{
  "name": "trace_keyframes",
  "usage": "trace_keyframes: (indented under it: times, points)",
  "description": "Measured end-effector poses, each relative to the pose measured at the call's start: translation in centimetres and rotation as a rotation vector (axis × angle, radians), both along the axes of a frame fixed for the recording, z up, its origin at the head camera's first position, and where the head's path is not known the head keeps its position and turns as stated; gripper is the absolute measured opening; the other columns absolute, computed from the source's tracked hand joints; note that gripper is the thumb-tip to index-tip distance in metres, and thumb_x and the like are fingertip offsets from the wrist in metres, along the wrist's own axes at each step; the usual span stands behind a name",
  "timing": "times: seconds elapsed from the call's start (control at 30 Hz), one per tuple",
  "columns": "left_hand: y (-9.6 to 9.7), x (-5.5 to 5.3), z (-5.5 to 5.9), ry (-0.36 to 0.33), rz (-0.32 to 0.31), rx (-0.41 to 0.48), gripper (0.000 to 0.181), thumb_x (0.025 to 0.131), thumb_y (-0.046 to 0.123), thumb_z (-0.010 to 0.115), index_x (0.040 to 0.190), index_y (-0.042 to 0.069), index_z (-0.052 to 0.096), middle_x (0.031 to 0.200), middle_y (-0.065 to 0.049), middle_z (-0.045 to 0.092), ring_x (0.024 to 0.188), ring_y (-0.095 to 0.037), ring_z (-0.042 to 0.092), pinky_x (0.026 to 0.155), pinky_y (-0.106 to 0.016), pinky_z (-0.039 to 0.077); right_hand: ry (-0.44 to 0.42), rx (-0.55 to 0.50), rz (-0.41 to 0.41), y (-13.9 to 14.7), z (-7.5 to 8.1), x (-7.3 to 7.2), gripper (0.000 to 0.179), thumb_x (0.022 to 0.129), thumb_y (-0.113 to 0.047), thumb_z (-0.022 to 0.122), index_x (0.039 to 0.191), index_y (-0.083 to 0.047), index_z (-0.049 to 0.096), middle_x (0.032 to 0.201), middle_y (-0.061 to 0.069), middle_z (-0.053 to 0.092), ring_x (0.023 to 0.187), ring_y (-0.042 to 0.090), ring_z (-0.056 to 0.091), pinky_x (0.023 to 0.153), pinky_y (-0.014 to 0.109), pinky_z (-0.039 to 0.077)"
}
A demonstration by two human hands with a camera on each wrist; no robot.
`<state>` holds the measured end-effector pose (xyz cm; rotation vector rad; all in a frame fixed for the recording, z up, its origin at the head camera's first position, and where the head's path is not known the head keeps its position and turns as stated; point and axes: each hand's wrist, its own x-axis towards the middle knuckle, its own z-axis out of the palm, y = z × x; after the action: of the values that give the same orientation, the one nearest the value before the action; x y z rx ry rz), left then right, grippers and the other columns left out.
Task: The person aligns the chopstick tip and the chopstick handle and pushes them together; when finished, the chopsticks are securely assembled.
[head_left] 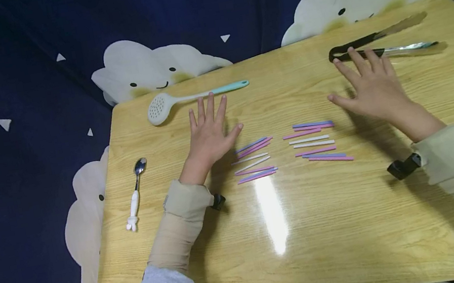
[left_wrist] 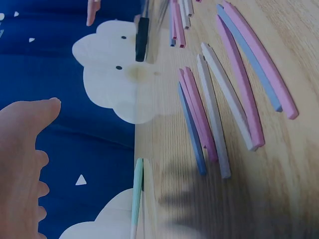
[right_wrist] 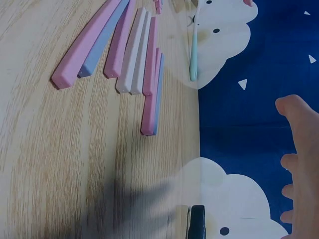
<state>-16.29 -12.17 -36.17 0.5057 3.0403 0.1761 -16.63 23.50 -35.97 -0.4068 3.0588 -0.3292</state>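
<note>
My left hand (head_left: 210, 137) is held over the table with its fingers spread, holding nothing, just left of a group of thin pink, blue and white sticks (head_left: 252, 162). Its fingertips overlap the handle area of a pale green slotted skimmer (head_left: 160, 107) in the head view. On the right, my right hand (head_left: 376, 89) hovers with spread fingers and nothing in them. Beyond its fingertips lie black-handled metal tongs (head_left: 405, 48). A second group of similar sticks (head_left: 310, 139) lies between the hands, nearer the right one. Each wrist view shows its hand's thumb and fingertips apart from the sticks.
A spoon (head_left: 133, 205) with a white handle lies near the left edge of the wooden table (head_left: 337, 233). Behind and left of the table hangs a dark blue curtain (head_left: 25, 120) with white clouds. Light glares off the tabletop at its middle.
</note>
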Motion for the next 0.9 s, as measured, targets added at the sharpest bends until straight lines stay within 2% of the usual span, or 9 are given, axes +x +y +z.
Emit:
trace_keyframes:
  times: [0.23, 0.4, 0.6, 0.7, 0.73, 0.83, 0.9]
  points:
    - [0.2, -0.2, 0.1, -0.014, 0.003, -0.007, 0.074, 0.086, 0.066, 0.020, 0.143, 0.027, -0.008, 0.147, -0.004, -0.018, 0.130, -0.022, -0.025, 0.104, -0.047, -0.012, -0.004, -0.003, -0.003, 0.3, 0.0, 0.1, 0.078, 0.086, -0.062, 0.033, 0.145, -0.019, 0.003, 0.148, 0.014, -0.012, 0.131, 0.041, -0.013, 0.100, 0.057, -0.013]
    - [0.4, -0.4, 0.2, -0.012, -0.005, -0.005, 0.074, 0.086, 0.066, 0.019, 0.142, 0.027, -0.008, 0.147, -0.003, -0.019, 0.132, -0.023, -0.022, 0.104, -0.047, -0.013, 0.001, 0.004, -0.002, 0.3, 0.0, -0.1, 0.078, 0.086, -0.062, 0.033, 0.145, -0.019, 0.003, 0.148, 0.013, -0.012, 0.131, 0.040, -0.014, 0.100, 0.057, -0.013]
    - [0.5, -0.5, 0.2, -0.019, -0.018, 0.021, 0.074, 0.087, 0.063, 0.025, 0.144, 0.025, -0.004, 0.148, -0.006, -0.013, 0.134, -0.025, -0.016, 0.106, -0.047, -0.008, 0.000, -0.001, -0.001, 0.2, -0.1, -0.4, 0.078, 0.086, -0.062, 0.033, 0.145, -0.020, 0.003, 0.148, 0.012, -0.012, 0.131, 0.040, -0.013, 0.100, 0.059, -0.011]
    - [0.5, -0.7, 0.0, -0.040, -0.040, 0.052, 0.072, 0.089, 0.053, 0.036, 0.145, 0.023, 0.001, 0.149, -0.009, -0.006, 0.135, -0.028, -0.004, 0.107, -0.048, 0.003, 0.026, -0.022, 0.019, 0.1, -0.3, -0.6, 0.075, 0.087, -0.057, 0.038, 0.145, -0.018, 0.009, 0.148, 0.015, -0.007, 0.132, 0.041, -0.008, 0.101, 0.058, -0.008]
    - [0.6, -0.7, 0.0, -0.046, -0.051, 0.063, 0.071, 0.090, 0.049, 0.040, 0.145, 0.022, 0.004, 0.149, -0.010, -0.001, 0.135, -0.030, 0.004, 0.107, -0.048, 0.008, 0.040, -0.036, 0.032, 0.0, -0.4, -0.6, 0.073, 0.088, -0.053, 0.040, 0.145, -0.016, 0.012, 0.148, 0.016, -0.004, 0.132, 0.041, -0.006, 0.101, 0.058, -0.007]
    - [0.7, -0.8, -0.5, -0.055, -0.104, 0.093, 0.064, 0.090, 0.037, 0.048, 0.143, 0.016, 0.019, 0.143, -0.013, 0.023, 0.128, -0.031, 0.028, 0.101, -0.047, 0.025, 0.088, -0.070, 0.076, -0.3, -1.0, -0.8, 0.064, 0.088, -0.039, 0.049, 0.140, -0.009, 0.027, 0.145, 0.022, 0.012, 0.131, 0.043, 0.007, 0.103, 0.058, 0.002]
    - [0.8, -0.8, -1.0, -0.059, -0.146, 0.098, 0.057, 0.090, 0.031, 0.051, 0.139, 0.012, 0.030, 0.135, -0.014, 0.037, 0.121, -0.031, 0.038, 0.097, -0.045, 0.032, 0.101, -0.092, 0.094, -0.5, -1.5, -0.8, 0.056, 0.088, -0.031, 0.053, 0.134, -0.004, 0.036, 0.140, 0.025, 0.024, 0.127, 0.045, 0.018, 0.101, 0.059, 0.009]
